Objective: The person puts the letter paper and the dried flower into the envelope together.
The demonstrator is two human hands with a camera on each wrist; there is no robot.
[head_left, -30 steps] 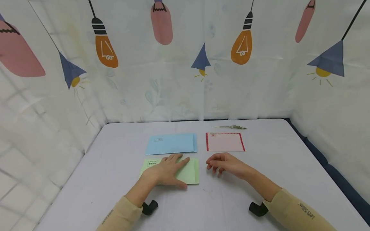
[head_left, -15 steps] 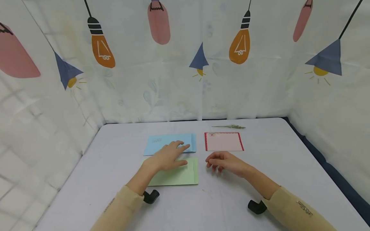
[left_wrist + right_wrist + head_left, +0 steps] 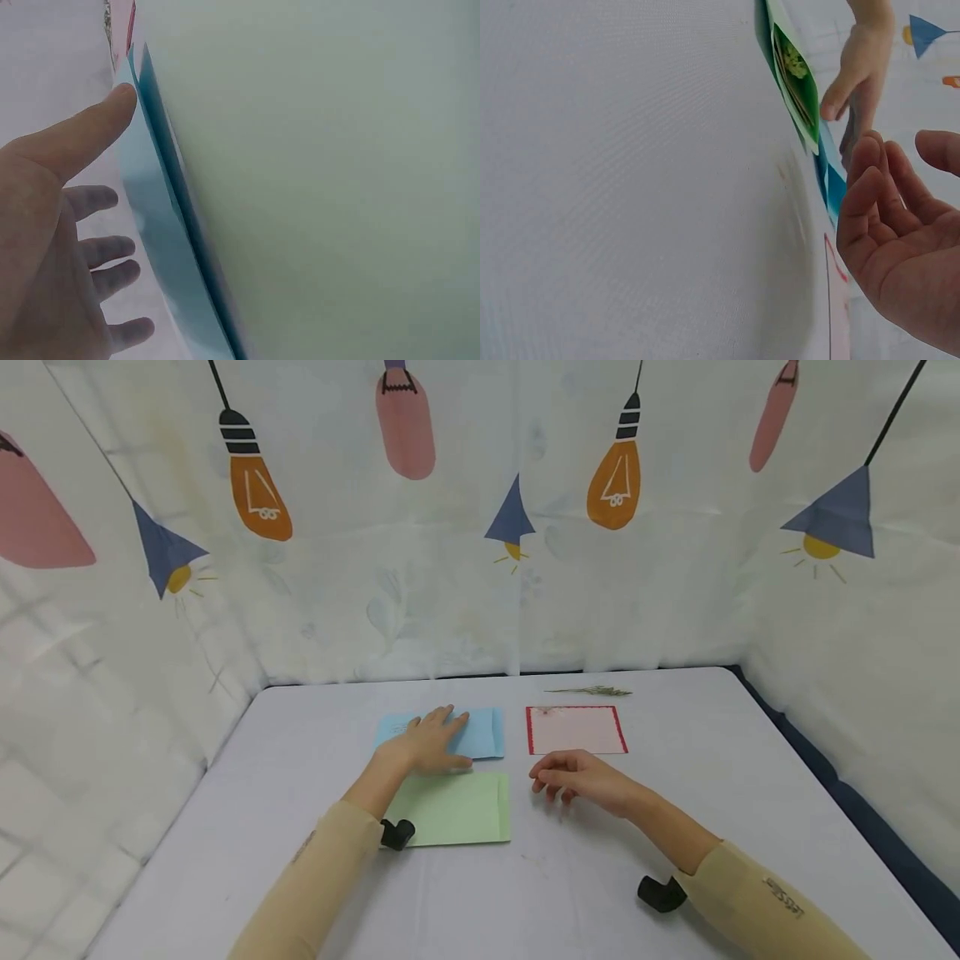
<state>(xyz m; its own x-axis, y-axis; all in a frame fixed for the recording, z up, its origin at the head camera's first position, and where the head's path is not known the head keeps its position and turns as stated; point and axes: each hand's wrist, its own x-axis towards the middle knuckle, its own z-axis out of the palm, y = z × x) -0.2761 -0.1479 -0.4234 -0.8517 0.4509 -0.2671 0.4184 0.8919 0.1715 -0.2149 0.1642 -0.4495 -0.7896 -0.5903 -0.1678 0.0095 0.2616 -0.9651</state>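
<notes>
A blue envelope [image 3: 480, 735] lies at the back of the table, partly covered by my left hand [image 3: 426, 745], whose fingers are spread over it. In the left wrist view the thumb is at the blue edge, and whether the fingers touch the paper is hard to tell. Nearer me lies a light green envelope [image 3: 453, 810], under my left wrist. The right wrist view shows its end gaping, with layered paper and a yellow-green sprig [image 3: 795, 61] inside. My right hand [image 3: 577, 778] hovers just before a red-bordered pink card [image 3: 576, 731], fingers loosely bent around nothing.
Behind the card lies a thin dried sprig [image 3: 592, 691]. A white cloth covers the table [image 3: 585, 893]. Printed curtains [image 3: 442, 593] hang close behind and at both sides. A black wrist mount [image 3: 662, 893] sticks out from the right sleeve, another from the left.
My left hand has lifted from the green envelope and moved forward onto the blue one. My right hand has stayed nearly still. The head view has shifted slightly.
</notes>
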